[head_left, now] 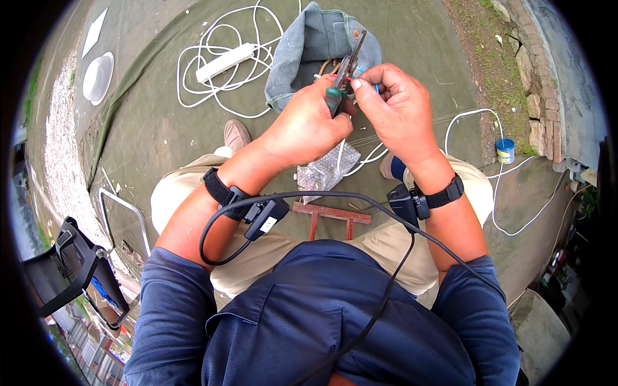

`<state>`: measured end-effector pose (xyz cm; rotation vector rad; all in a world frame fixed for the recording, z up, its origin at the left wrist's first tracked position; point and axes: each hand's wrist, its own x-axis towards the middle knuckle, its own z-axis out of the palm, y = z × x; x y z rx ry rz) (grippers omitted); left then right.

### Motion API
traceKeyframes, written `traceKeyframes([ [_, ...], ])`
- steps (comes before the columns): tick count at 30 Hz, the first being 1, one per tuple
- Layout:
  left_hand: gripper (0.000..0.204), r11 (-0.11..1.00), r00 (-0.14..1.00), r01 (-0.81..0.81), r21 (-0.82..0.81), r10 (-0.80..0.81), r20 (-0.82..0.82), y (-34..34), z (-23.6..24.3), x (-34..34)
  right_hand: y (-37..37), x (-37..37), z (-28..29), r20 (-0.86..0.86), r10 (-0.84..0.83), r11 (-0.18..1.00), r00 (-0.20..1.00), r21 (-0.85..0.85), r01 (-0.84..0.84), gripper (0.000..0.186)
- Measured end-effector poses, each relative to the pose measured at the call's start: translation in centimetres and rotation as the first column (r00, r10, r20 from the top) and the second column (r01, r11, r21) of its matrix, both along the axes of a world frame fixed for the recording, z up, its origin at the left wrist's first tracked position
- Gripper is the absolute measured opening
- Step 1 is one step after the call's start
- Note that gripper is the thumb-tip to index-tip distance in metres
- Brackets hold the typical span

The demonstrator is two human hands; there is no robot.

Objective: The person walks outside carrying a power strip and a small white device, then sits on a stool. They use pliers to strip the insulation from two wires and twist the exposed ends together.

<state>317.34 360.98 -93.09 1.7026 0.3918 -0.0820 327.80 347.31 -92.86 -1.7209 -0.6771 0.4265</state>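
My left hand (314, 119) is closed around pliers with green handles (335, 96), their dark metal nose pointing up and to the right. Close beside the pliers' head, my right hand (389, 109) is pinched on a thin wire with blue showing (377, 88); a bit of red also shows between the hands. A white cable (342, 151) hangs below the hands toward crumpled bubble wrap (322, 172). Behind them a grey-blue cloth bag (296, 45) lies open with tan items inside, partly hidden by my hands.
A white power strip (224, 62) lies among loops of cable. A blue can (505, 149) stands right, near a stone edging (537, 132). A white bowl-like object (98, 77) and black chair (61, 270) are left. A small reddish wooden stool (331, 211) is between my legs.
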Motion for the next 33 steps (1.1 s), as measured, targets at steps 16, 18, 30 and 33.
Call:
traceKeyframes([
  [16, 0.039, 0.755, 0.983, -0.152, 0.638, 0.051, 0.175, -0.35, -0.97, -0.01, -0.10, -0.17, -0.18, -0.166, 0.008, 1.000, 0.986, 0.022, -0.005, 0.009],
  [18, 0.040, 0.752, 0.984, -0.148, 0.642, 0.046, 0.174, -0.32, -0.97, -0.04, -0.13, -0.05, -0.40, -0.195, 0.032, 0.997, 0.980, 0.070, -0.019, 0.009],
  [30, 0.039, 0.749, 0.984, -0.133, 0.649, 0.022, 0.175, -0.19, -0.83, -0.19, -0.40, 0.30, 0.17, -0.293, 0.145, 0.987, 0.945, 0.108, -0.118, 0.011],
  [33, 0.042, 0.758, 0.987, -0.114, 0.643, 0.013, 0.159, -0.16, -0.73, -0.18, -0.52, 0.35, 0.20, -0.296, 0.158, 0.985, 0.942, 0.114, -0.130, 0.010],
])
